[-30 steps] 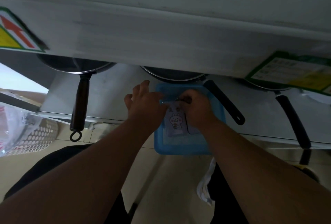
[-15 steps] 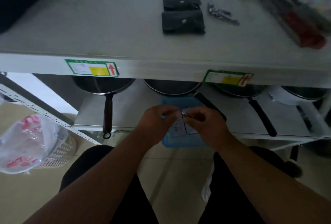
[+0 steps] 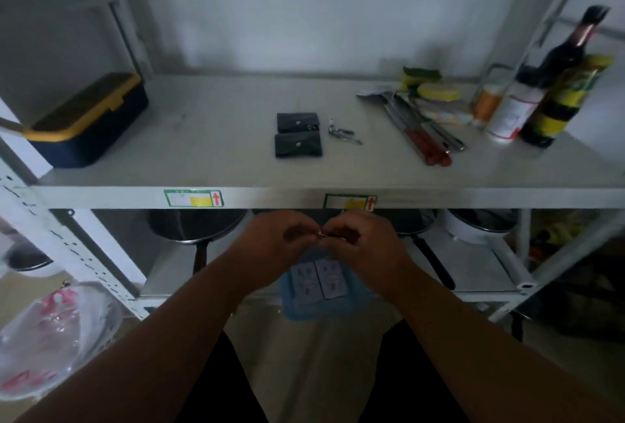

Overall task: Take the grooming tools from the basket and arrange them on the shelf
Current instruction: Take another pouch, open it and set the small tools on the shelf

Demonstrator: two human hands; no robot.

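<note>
My left hand (image 3: 280,236) and my right hand (image 3: 362,240) meet just below the front edge of the shelf (image 3: 203,159), and both pinch a small metal grooming tool (image 3: 320,234) between their fingertips. Under them a blue basket (image 3: 355,304) sits on the lower shelf, with two purple printed packets (image 3: 319,279) in it. On the shelf's middle lie two black snap pouches (image 3: 297,135), one behind the other. A small metal nail tool (image 3: 343,135) lies to their right.
A blue and yellow box (image 3: 88,121) stands at the shelf's left. Red-handled utensils (image 3: 422,132), sponges (image 3: 429,88) and bottles (image 3: 554,91) crowd its right. Pans (image 3: 192,230) and a pot (image 3: 480,226) sit on the lower shelf. A white basket with a plastic bag (image 3: 50,334) stands lower left.
Both hands have come up out of the blue basket with the small tool pinched between them. The view has tilted up from the basket to the whole shelf.
</note>
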